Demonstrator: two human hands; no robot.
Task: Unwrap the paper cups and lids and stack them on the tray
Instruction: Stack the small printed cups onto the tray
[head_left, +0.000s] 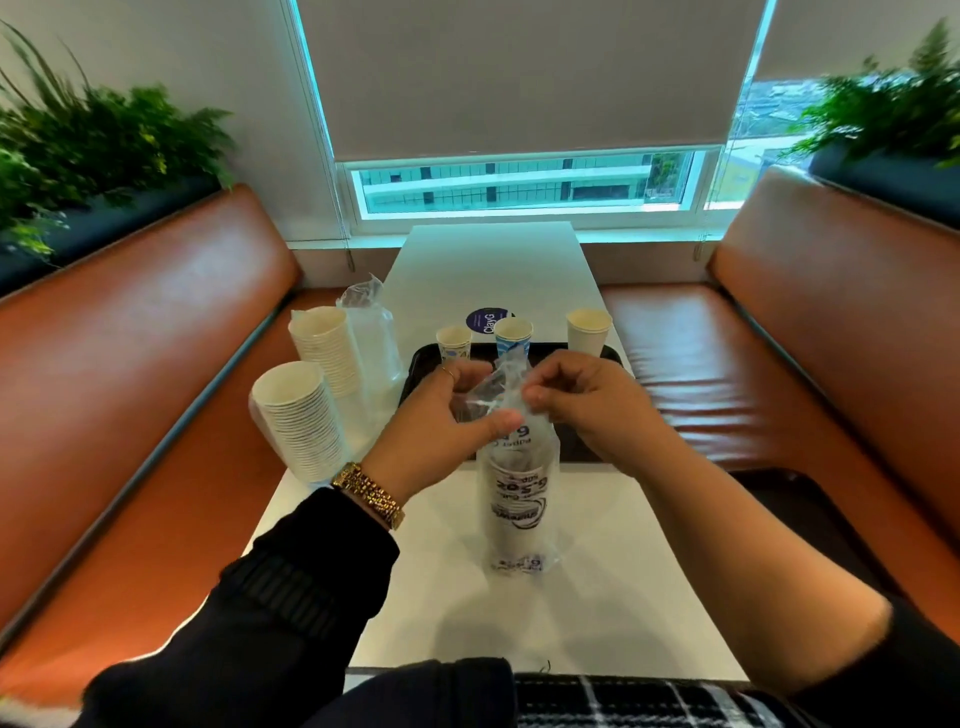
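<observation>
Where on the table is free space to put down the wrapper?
Free: the far table between the sticker and the window, and the near end between the wrapped cups and the person. Crowded: the left edge, with two cup stacks and bagged lids; cups stand along the tray back.

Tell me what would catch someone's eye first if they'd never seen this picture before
First, the two hands at the centre: the left hand and right hand pinch the top of a clear plastic sleeve of paper cups standing upright on the white table. Next, two tall stacks of white cups lean at the table's left edge. Behind the hands, three cups stand at the far side of a dark tray.
</observation>
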